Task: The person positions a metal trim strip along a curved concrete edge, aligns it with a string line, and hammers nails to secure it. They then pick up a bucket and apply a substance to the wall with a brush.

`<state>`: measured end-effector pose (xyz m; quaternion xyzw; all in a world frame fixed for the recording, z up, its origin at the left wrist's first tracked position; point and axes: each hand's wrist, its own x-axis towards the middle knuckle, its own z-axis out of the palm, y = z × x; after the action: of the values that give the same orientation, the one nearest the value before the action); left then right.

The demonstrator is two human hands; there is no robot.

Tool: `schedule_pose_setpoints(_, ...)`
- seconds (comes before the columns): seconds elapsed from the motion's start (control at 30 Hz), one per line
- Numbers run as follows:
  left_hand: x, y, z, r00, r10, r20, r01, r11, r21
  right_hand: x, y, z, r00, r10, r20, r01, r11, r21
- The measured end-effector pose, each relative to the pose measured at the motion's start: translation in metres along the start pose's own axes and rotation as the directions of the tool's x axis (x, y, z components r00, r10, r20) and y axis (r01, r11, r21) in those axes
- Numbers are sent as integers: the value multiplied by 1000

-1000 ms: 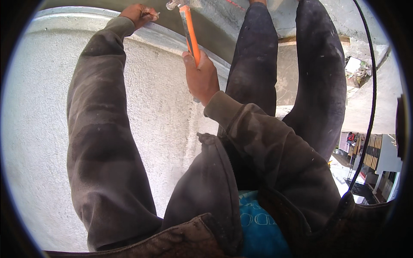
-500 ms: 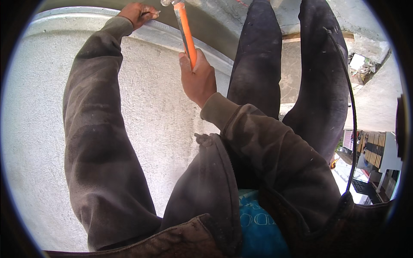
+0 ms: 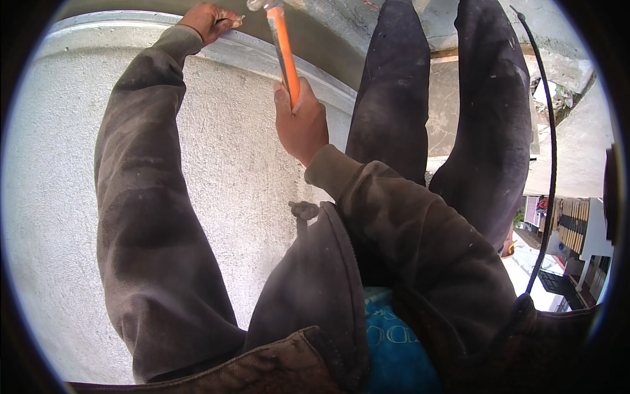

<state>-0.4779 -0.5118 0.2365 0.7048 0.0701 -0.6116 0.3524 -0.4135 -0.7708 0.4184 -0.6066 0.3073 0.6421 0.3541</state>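
Note:
My right hand is wrapped round the handle of a hammer with an orange and dark grip. The hammer's metal head reaches up to the top edge of the view, close to my left hand. My left hand is at the upper left, its fingers pinched together. Something small and pale shows at those fingertips, too small to name. Beneath that hand runs a pale metal-looking strip along the edge of a rough whitish wall.
My legs stand to the right, with grey concrete around them. A dark drawstring hangs from my jacket at the right. Rubble lies in a gap in the concrete. Slatted wood and other structures show far below at right.
The drawstring at right has swung outward, away from my leg. The hammer has shifted very slightly, and the knotted cord at my jacket's front has moved a little left. My left hand stays put.

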Motion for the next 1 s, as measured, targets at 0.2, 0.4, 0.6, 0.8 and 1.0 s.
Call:
schedule_pose_setpoints(0.2,1,-5,4,1000,14,-27,-16,996,-92,6,3,-5,999,10,-34,-12,999,-50)
schedule_pose_setpoints(0.4,-13,21,-5,994,101,-43,-106,987,-119,4,5,-7,999,9,-52,-11,999,-38)
schedule_pose_setpoints(0.6,-39,51,-23,995,103,16,-100,900,425,4,13,-7,1000,-2,-10,1,999,-50)
schedule_pose_setpoints(0.8,-37,59,-32,988,-110,112,33,843,537,4,17,-5,1000,-25,8,25,997,-67)
schedule_pose_setpoints(1.0,-32,64,-33,969,-204,141,107,857,503,4,6,-5,998,35,60,-31,997,-75)
